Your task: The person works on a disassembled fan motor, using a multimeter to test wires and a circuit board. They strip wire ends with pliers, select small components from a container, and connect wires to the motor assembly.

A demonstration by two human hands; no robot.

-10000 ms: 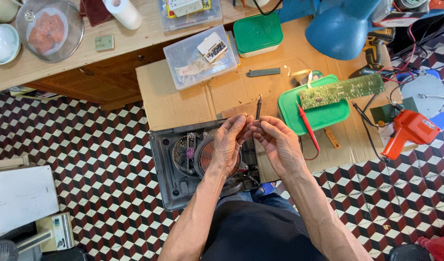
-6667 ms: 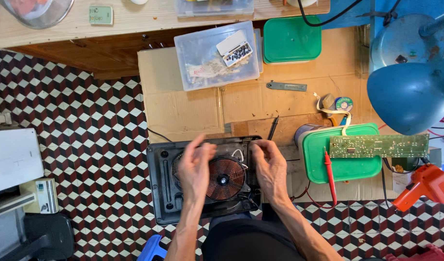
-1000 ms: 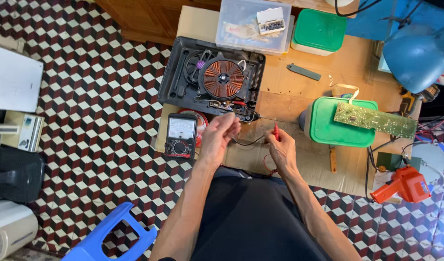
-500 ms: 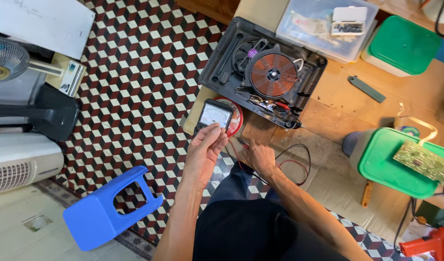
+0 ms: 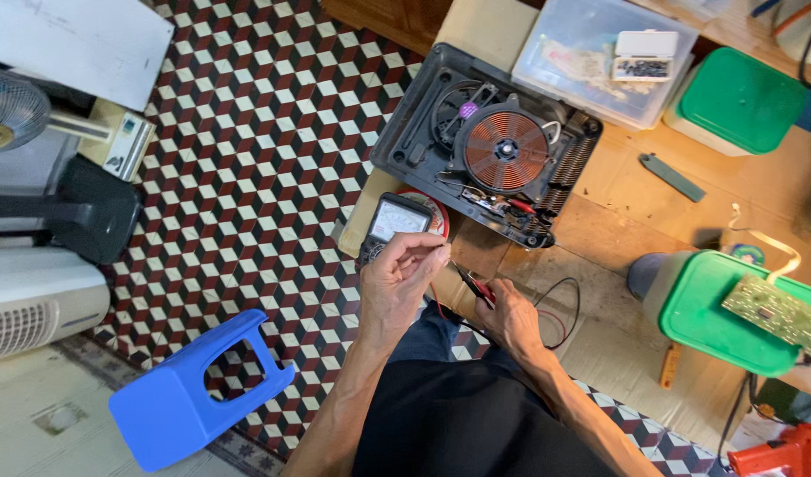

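On the near edge of the cardboard-covered bench sits my analog multimeter [image 5: 395,221], and my left hand [image 5: 403,281] is now closed in a pinch over its lower part; half a second ago it was only arriving. My right hand [image 5: 509,316] grips both probes [image 5: 476,287], so the setting comes before measuring. Just behind, the opened induction cooker [image 5: 494,155] has not moved.

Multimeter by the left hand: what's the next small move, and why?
Probably set the dial first. The left hand has its fingertips at the multimeter, over its lower part, while the right hand holds the probes away from the opened cooktop. Nothing touches the copper coil yet, so selecting the range seems sensible before probing.
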